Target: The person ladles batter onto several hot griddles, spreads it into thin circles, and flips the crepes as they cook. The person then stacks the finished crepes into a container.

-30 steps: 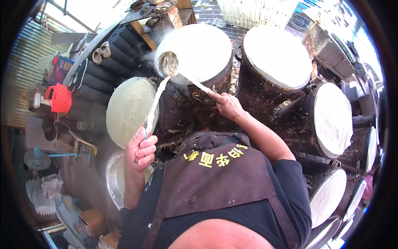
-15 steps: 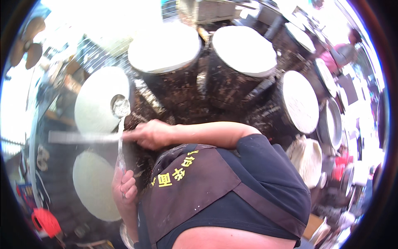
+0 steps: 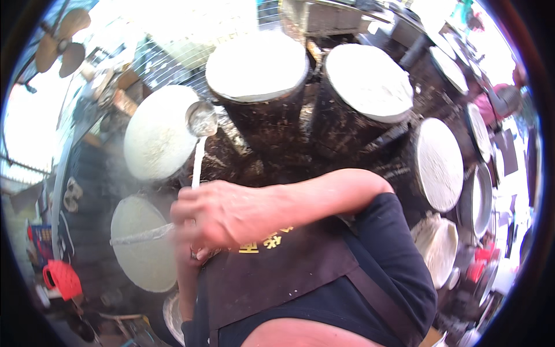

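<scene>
My right hand (image 3: 214, 214), somewhat blurred, is closed on a long flat pale stick (image 3: 141, 235). The stick reaches left across a round pan (image 3: 144, 269) with a thin pale layer on it. Behind my right hand, my left hand (image 3: 199, 253) shows only in part. A metal ladle (image 3: 202, 119) has its bowl up beside the right edge of another round pan with a white top (image 3: 159, 133). Its whitish handle runs down behind my right hand toward my left hand, which was gripping it in the earlier frame.
Dark drum-like stands bear more white-topped round pans (image 3: 257, 66), (image 3: 370, 81) and a textured pan (image 3: 439, 165) around me. At the right lies a crumpled pale cloth (image 3: 435, 248). A fan (image 3: 62, 46) stands far left, a red container (image 3: 62, 279) lower left. A person in pink (image 3: 502, 101) is far right.
My right hand has come down and nearer, now overlapping my left hand. The stick has swung from above the lower left pan to lie across it. The view has shifted, too.
</scene>
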`<state>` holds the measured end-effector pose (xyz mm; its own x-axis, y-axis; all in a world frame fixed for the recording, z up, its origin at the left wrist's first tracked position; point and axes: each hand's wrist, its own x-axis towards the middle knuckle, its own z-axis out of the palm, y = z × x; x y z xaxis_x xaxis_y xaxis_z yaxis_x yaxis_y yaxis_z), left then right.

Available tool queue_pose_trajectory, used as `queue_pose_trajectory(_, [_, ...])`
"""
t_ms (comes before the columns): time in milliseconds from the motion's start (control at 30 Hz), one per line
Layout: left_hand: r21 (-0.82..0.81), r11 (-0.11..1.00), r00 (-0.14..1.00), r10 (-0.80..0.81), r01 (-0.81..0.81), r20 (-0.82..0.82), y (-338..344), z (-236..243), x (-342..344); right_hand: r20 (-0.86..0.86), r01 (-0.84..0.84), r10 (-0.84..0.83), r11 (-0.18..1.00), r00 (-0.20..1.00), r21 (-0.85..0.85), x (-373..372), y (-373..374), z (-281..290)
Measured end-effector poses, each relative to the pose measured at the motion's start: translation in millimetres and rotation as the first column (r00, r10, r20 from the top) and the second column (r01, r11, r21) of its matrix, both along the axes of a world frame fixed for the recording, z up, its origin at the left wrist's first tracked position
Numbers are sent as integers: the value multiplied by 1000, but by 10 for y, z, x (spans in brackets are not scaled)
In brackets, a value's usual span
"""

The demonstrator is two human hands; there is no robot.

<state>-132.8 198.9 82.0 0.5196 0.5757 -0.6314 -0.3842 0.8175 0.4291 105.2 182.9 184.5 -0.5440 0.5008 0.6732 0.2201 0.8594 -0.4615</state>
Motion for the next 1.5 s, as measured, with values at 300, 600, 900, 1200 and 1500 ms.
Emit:
queue_pose_trajectory(300, [27,1000,968,-15,9,251,61,324,550,-82,-530,524,831,848,-169,963,-471,866])
queue_pose_trajectory(600, [-46,997,967,75,-66,244,151,415,929,-57,-492,490,852,870,-180,2178,-504,768])
queue_pose_trajectory(900, [-96,988,961,137,-117,242,117,350,1086,224,922,-912,282,343,-265,3003,-709,-2003])
queue_pose_trajectory(1200, [-157,979,946,-78,133,315,441,382,1422,351,947,-893,-199,-281,253,3993,-1473,-2214])
queue_pose_trajectory(1500, [-234,972,964,72,-11,256,369,400,1631,405,958,-913,149,39,244,4702,-1404,-1794])
